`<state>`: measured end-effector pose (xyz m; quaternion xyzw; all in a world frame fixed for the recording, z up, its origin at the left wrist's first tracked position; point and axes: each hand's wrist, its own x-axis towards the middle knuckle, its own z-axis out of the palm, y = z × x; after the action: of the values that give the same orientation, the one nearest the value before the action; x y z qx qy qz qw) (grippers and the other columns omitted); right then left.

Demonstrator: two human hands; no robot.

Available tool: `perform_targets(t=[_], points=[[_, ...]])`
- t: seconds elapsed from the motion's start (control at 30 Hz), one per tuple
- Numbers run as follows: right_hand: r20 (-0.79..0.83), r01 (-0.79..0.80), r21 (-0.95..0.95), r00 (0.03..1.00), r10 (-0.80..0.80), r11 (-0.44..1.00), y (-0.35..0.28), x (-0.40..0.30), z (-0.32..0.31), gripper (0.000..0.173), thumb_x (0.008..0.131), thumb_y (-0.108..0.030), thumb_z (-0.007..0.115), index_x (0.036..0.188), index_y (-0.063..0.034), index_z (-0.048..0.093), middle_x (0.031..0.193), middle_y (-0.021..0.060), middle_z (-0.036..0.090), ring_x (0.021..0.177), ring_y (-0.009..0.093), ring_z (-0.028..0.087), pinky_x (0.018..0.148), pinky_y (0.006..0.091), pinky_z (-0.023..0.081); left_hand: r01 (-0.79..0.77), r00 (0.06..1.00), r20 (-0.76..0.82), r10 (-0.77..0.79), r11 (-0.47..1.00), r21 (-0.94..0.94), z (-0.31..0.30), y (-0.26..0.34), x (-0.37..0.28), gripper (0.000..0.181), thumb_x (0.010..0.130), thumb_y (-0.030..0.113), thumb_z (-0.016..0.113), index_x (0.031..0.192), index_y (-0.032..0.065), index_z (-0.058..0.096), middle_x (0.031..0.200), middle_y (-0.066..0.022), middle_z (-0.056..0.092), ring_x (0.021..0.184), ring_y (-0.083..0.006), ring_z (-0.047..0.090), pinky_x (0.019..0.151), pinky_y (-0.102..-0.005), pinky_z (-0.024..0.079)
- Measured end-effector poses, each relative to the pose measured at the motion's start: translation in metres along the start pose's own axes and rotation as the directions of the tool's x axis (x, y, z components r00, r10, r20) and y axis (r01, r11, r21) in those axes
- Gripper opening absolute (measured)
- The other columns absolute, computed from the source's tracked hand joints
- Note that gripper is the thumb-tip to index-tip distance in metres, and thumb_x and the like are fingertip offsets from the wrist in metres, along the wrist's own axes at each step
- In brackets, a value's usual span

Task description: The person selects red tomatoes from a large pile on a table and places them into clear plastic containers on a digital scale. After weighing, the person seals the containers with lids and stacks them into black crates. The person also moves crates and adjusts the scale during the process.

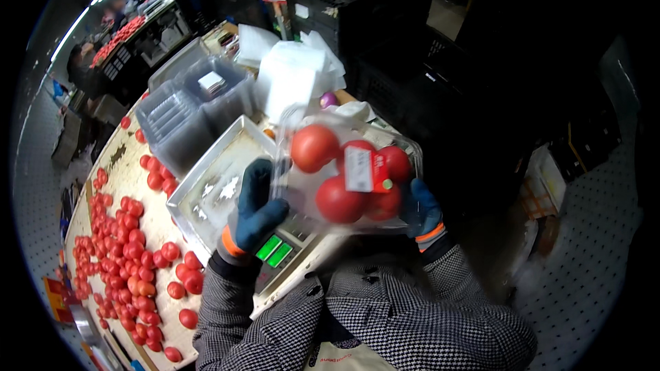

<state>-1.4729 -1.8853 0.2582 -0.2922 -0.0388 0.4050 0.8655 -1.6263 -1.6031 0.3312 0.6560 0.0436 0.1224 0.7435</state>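
Note:
A clear plastic clamshell box (304, 211) of large tomatoes (340, 200) is held up in front of my body, a little blurred. On its top is a white and red label (359, 169) that bears writing. My left hand (260, 206), in a dark blue glove with an orange cuff, grips the box's left side. The right side is gripped by my right hand (425, 208), gloved alike. Below and left of the box lies the metal tray (216, 190) of a digital scale, whose green displays (276, 251) are lit beside my left wrist.
Many loose tomatoes (124, 263) cover the table's left part. Stacked clear plastic boxes (172, 118) stand beyond the scale, next to white sheets or bags (291, 72) and a purple onion (328, 100). Dark crates (314, 20) rise behind. A person (82, 69) is at the far left.

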Motion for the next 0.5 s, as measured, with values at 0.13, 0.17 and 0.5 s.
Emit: perform_targets(t=[0.13, 0.17, 0.5], points=[[0.055, 0.208, 0.152, 0.974, -0.218, 0.966, -0.045, 0.017, -0.009, 0.071, 0.088, -0.049, 0.051, 0.144, -0.0131, 0.029, 0.147, 0.015, 0.031, 0.132, 0.037, 0.033, 0.106, 0.0576, 0.03, -0.151, 0.971, 0.195, 0.142, 0.988, 0.037, 0.005, 0.037, 0.075, 0.079, 0.081, 0.021, 0.07, 0.144, 0.0044, 0.026, 0.142, -0.0132, 0.037, 0.125, -0.0271, 0.044, 0.104, -0.0408, 0.036], [0.017, 0.246, 0.173, 0.967, -0.252, 0.954, -0.063, 0.025, -0.01, 0.069, 0.087, -0.049, 0.053, 0.142, -0.0127, 0.033, 0.145, 0.0141, 0.035, 0.131, 0.036, 0.036, 0.105, 0.055, 0.033, -0.164, 0.984, 0.12, 0.129, 0.919, 0.359, -0.013, 0.042, 0.091, 0.08, 0.079, 0.022, 0.071, 0.143, 0.0045, 0.027, 0.142, -0.0139, 0.038, 0.125, -0.0274, 0.044, 0.104, -0.0396, 0.035], [-0.479, 0.493, 0.071, 0.779, -0.404, 0.867, -0.236, 0.145, -0.098, 0.055, 0.079, -0.034, 0.068, 0.127, -0.0134, 0.053, 0.129, 0.0089, 0.054, 0.119, 0.032, 0.05, 0.099, 0.0482, 0.042, 0.603, 0.785, -0.619, 0.002, -0.232, 0.763, -0.25, 0.019, 0.081, 0.062, 0.071, 0.049, 0.07, 0.117, 0.0079, 0.06, 0.11, -0.0159, 0.064, 0.102, -0.0314, 0.061, 0.088, -0.0372, 0.046]])
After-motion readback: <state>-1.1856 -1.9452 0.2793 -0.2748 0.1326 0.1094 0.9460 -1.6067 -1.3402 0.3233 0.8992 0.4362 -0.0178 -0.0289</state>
